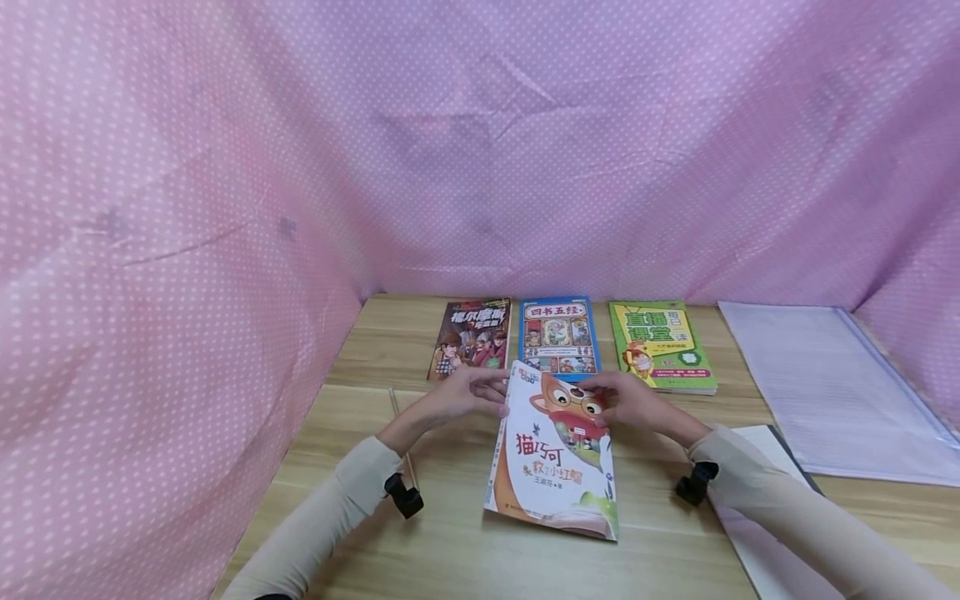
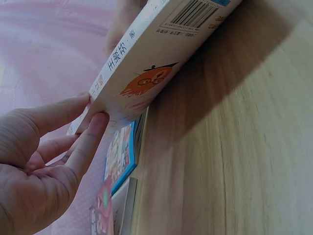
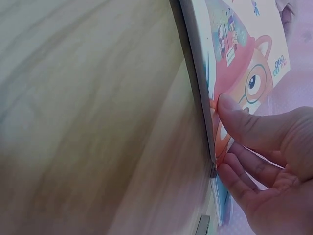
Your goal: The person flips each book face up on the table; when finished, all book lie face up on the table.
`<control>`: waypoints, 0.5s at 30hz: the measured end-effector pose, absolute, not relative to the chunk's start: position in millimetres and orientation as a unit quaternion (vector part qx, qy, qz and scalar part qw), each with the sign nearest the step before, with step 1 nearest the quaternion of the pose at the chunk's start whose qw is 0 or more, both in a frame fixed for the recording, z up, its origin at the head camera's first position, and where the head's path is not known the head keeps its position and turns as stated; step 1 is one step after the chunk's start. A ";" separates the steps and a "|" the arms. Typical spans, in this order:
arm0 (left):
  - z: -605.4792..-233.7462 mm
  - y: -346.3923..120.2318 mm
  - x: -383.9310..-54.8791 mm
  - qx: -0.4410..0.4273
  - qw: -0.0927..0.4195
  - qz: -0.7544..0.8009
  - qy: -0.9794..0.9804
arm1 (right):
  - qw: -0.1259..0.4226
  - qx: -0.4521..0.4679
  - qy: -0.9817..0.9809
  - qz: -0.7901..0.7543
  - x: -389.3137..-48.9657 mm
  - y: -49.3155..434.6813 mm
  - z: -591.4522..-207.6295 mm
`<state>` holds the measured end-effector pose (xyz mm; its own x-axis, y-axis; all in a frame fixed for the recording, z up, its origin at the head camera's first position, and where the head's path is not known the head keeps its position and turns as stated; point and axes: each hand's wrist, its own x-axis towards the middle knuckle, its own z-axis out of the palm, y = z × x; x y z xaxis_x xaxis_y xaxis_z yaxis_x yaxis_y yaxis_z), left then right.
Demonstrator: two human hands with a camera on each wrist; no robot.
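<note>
A white picture book (image 1: 543, 487) with an orange fox-like character in glasses on its cover is held tilted above the wooden table, front cover up. My left hand (image 1: 461, 397) pinches it at the spine side; the left wrist view shows thumb and fingertips at the spine (image 2: 115, 63), with the barcoded back cover facing the table. On the opposite edge, my right hand (image 1: 637, 402) grips the book near its upper corner. In the right wrist view the thumb (image 3: 239, 120) presses on the cover while other fingers lie at the edge and underneath.
Behind the hands lie a dark detective book (image 1: 471, 337), a blue-bordered book (image 1: 558, 333) and a green-yellow book (image 1: 663, 346) in a row. A thin stick (image 1: 393, 404) lies by the left forearm. At right are a translucent sheet (image 1: 832, 383) and a dark-edged pad (image 1: 765, 446).
</note>
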<state>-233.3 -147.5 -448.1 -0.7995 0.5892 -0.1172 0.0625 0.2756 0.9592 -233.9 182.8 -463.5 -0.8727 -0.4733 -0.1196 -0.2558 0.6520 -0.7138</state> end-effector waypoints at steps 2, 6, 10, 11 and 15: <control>-449.6 -146.0 -232.8 0.216 0.232 0.563 0.763 | 0.146 -0.201 0.898 -0.363 -233.5 185.1 -463.8; -451.9 -143.1 -231.1 0.216 0.228 0.554 0.771 | 0.133 -0.204 0.902 -0.356 -233.0 190.2 -464.5; -456.4 -140.2 -230.7 0.205 0.233 0.558 0.770 | 0.119 -0.210 0.906 -0.348 -233.0 194.6 -464.1; -457.7 -139.8 -230.5 0.201 0.234 0.561 0.768 | 0.118 -0.210 0.906 -0.348 -233.1 195.5 -463.9; -462.7 -137.5 -229.6 0.176 0.246 0.578 0.758 | 0.113 -0.210 0.908 -0.346 -232.9 198.3 -463.8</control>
